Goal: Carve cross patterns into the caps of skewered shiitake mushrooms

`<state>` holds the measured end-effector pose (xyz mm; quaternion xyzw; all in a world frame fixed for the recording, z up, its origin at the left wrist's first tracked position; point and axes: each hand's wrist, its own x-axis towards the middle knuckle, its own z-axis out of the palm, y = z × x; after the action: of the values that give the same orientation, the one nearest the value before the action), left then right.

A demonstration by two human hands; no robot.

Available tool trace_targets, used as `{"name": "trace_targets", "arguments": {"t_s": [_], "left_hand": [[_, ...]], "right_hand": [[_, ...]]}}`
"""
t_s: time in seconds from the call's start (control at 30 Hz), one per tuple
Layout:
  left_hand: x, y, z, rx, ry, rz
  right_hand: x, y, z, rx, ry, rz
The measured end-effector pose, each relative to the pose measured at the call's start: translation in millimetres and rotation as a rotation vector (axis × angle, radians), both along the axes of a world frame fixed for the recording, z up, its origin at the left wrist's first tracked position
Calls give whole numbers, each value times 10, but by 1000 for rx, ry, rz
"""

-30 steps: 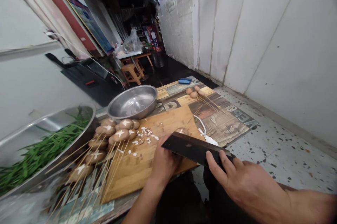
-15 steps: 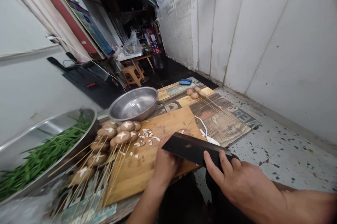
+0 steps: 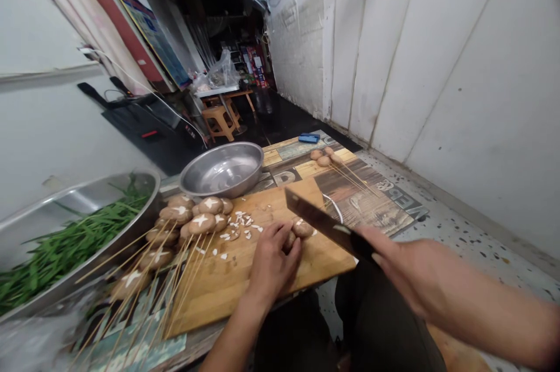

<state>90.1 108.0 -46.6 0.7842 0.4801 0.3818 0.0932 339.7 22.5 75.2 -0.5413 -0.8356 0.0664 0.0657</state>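
Observation:
My left hand (image 3: 272,261) rests on the wooden cutting board (image 3: 236,296), its fingers curled round brown mushrooms (image 3: 303,228) near the board's right side. White marks show on the top of one of them. In my right hand (image 3: 406,267) is a dark cleaver (image 3: 324,221), its blade raised and slanting above the board, just right of the mushrooms. White mushroom trimmings (image 3: 240,225) lie scattered left of my left hand. Beyond them is a pile of skewered mushrooms (image 3: 202,223) with white crosses cut into their caps.
A steel bowl (image 3: 188,181) stands behind the board. At left, a large steel basin (image 3: 151,182) holds green leaves (image 3: 83,244). Several skewered mushrooms (image 3: 324,160) and a blue object (image 3: 308,137) lie on the far table. Bamboo skewers (image 3: 181,287) jut toward me.
The cleaver has swung from lying nearly flat over my left hand to a raised slant on the right. My left hand and the mushrooms under it are now uncovered.

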Motion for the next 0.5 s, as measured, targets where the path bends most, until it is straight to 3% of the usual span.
{"name": "trace_targets", "arguments": {"t_s": [0.1, 0.23, 0.33, 0.5], "left_hand": [[-11, 11, -31, 40, 37, 36], [-16, 3, -60, 26, 60, 44], [-15, -4, -61, 24, 51, 35], [-24, -5, -65, 48, 55, 27]], "right_hand": [[154, 180, 29, -305, 314, -130], [283, 280, -142, -712, 705, -242], [325, 259, -243, -799, 757, -294], [355, 249, -263, -836, 751, -299]]}}
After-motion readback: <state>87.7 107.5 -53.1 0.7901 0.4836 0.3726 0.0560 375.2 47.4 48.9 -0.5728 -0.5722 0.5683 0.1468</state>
